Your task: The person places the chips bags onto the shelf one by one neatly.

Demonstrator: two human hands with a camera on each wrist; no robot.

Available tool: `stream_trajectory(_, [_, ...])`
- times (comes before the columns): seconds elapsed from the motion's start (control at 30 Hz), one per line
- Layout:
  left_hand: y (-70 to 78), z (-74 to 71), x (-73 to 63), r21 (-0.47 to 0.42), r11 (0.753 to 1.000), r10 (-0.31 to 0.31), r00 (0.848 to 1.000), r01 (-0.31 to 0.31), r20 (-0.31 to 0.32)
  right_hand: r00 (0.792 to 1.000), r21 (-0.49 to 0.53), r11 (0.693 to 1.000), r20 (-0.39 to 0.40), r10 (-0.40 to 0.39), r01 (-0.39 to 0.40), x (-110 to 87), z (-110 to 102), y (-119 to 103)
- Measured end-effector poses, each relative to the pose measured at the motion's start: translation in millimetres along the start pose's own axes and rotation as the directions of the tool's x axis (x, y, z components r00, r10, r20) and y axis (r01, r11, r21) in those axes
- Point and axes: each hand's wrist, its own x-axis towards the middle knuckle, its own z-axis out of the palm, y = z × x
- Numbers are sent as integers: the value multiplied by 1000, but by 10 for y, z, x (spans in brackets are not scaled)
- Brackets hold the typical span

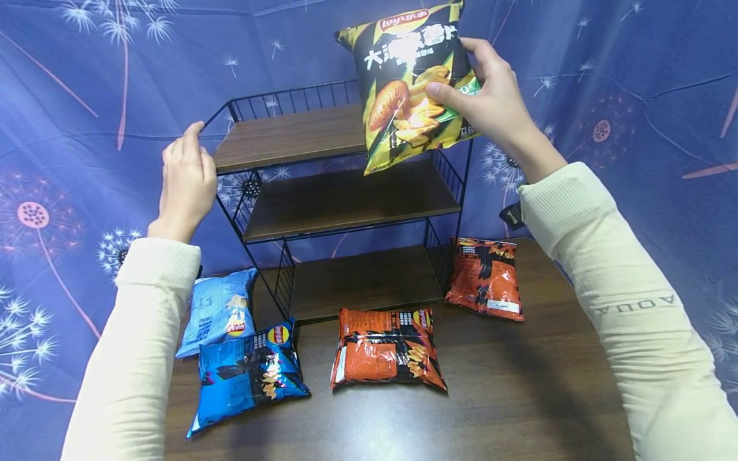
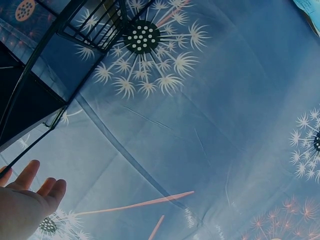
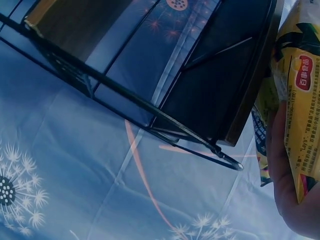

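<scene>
A black and yellow bag of potato chips is up in the air in front of the top shelf's right part, hiding it. My right hand grips it by its right side, thumb on the front. The bag's yellow printed side shows in the right wrist view. My left hand touches the left front corner of the three-tier shelf rack. Its fingers are loosely extended by a black rod in the left wrist view.
On the table lie a light blue chip bag, a darker blue one overlapping it, an orange-red bag in front of the rack and another orange-red bag by its right side. A patterned blue cloth hangs behind.
</scene>
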Motion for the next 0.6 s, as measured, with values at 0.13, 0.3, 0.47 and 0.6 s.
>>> stream_trajectory(0.13, [14,14,-14,5,1000,-6,1000,6,3,999,-15,999,9,35,-35,74,21,29])
stream_trajectory(0.3, [13,10,-17,7,1000,-14,1000,14,9,997,-77,994,10,82,-81,152,62,30])
stream_trajectory(0.47, [15,6,-22,9,1000,-15,1000,15,6,994,-163,982,23,105,-100,207,91,47])
stream_trajectory(0.6, [14,11,-17,8,1000,-15,1000,14,3,997,-202,978,44,68,-58,235,102,65])
